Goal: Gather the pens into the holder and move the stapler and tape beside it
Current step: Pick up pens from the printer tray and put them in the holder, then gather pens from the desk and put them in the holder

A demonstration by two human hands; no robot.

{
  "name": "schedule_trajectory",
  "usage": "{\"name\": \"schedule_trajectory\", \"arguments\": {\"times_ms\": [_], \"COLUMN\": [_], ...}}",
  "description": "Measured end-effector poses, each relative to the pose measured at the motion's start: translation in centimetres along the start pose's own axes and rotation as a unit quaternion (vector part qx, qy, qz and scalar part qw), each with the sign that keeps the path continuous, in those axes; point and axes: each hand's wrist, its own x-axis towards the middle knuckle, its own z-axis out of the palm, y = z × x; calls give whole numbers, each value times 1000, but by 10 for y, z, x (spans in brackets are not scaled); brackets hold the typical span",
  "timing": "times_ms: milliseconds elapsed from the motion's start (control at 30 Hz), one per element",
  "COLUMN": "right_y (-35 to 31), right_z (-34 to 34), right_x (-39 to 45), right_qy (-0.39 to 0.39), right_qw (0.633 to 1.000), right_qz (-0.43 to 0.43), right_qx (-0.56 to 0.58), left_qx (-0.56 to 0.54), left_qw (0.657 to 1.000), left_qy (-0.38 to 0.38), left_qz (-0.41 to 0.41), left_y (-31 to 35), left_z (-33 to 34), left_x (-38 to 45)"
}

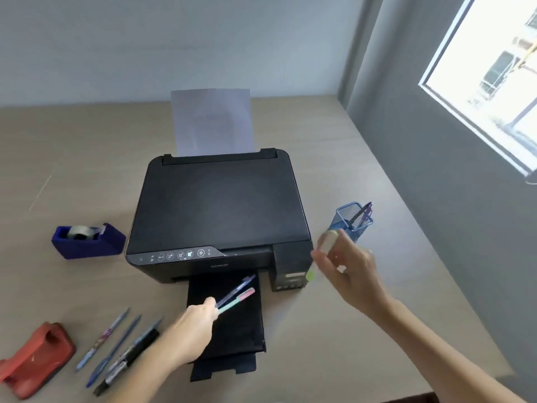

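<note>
While the red stapler [35,359] and blue tape dispenser [87,241] are sitting untouched at the desk's left, four pens [122,349] are lying loose beside the stapler. Left hand [193,330] is pinching two pens [236,295] over the printer's [220,210] output tray. Right hand [348,271] is closing on a blurred white highlighter [322,253] just in front of the mesh holder [353,218], which is already holding a few pens. Carrying two pens in a fingertip pinch is risking one slipping, and a hurried drop may be tipping the light holder.
</note>
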Motion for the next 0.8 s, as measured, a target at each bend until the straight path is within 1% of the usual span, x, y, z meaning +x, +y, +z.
{"name": "schedule_trajectory", "arguments": {"times_ms": [67, 100, 167, 233, 300, 367, 433, 533, 667, 733, 800], "right_y": [24, 40, 71, 103, 133, 156, 175, 195, 211, 213, 210], "right_z": [-31, -45, -64, -77, -80, -74, -67, -59, -52, -51, -53], "right_x": [12, 17, 28, 41, 53, 63, 70, 75, 75, 74, 74], "right_qy": [88, 117, 151, 159, 149, 126, 99, 60, 15, 4, 4], "right_qw": [994, 988, 974, 968, 967, 969, 969, 965, 960, 959, 961], "right_qz": [59, 103, 166, 193, 205, 214, 227, 257, 279, 283, 274], "right_qx": [3, 9, 20, 22, 10, -6, -13, -16, -21, -24, -40], "left_qx": [-44, -58, -77, -79, -94, -82, -41, 37, 85, 80, 60], "left_qw": [997, 995, 991, 982, 977, 977, 980, 988, 988, 989, 989], "left_qy": [-43, -39, 17, 86, 124, 141, 145, 116, 87, 78, 85], "left_qz": [47, 67, 107, 147, 143, 138, 128, 91, 95, 99, 108], "left_y": [21, 36, 73, 123, 174, 214, 247, 286, 311, 310, 306], "left_z": [-41, -62, -97, -115, -117, -106, -90, -79, -61, -53, -50], "left_x": [-14, -15, -10, 13, 53, 104, 151, 185, 209, 218, 219]}}
